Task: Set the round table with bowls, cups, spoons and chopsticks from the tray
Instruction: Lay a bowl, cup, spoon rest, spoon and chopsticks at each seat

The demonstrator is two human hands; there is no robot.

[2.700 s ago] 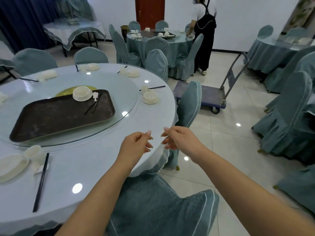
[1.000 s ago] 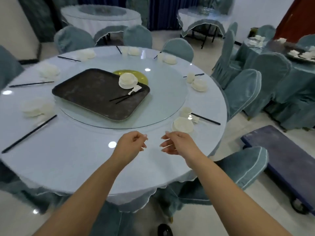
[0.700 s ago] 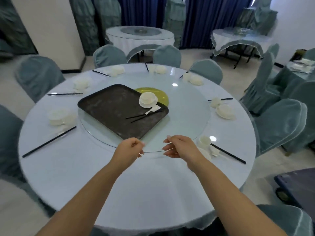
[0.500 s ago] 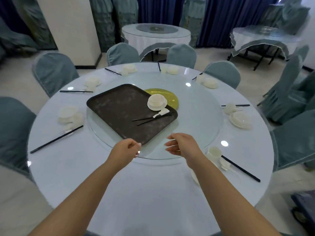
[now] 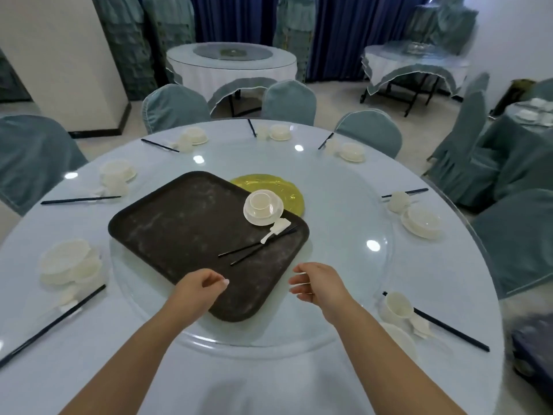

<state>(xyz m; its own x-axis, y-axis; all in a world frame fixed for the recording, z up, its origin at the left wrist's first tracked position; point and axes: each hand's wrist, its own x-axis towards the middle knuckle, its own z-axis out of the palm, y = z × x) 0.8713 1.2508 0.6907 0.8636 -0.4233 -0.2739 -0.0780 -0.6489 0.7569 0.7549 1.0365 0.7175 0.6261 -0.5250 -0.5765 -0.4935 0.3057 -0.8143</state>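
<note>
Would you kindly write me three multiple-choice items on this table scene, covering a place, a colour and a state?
1. Where on the tray does the cup stand?
A. inside the bowl at its far right corner
B. at its near left corner
C. on the chopsticks

2. What colour is the disc beyond the tray?
A. red
B. yellow
C. black

3. How are the hands?
A. both empty
B. both gripping bowls
C. one holding a spoon

Answers:
1 A: the cup nests in the bowl.
2 B: the disc shows yellow.
3 A: left hand and right hand hover over the tray, holding nothing.
</note>
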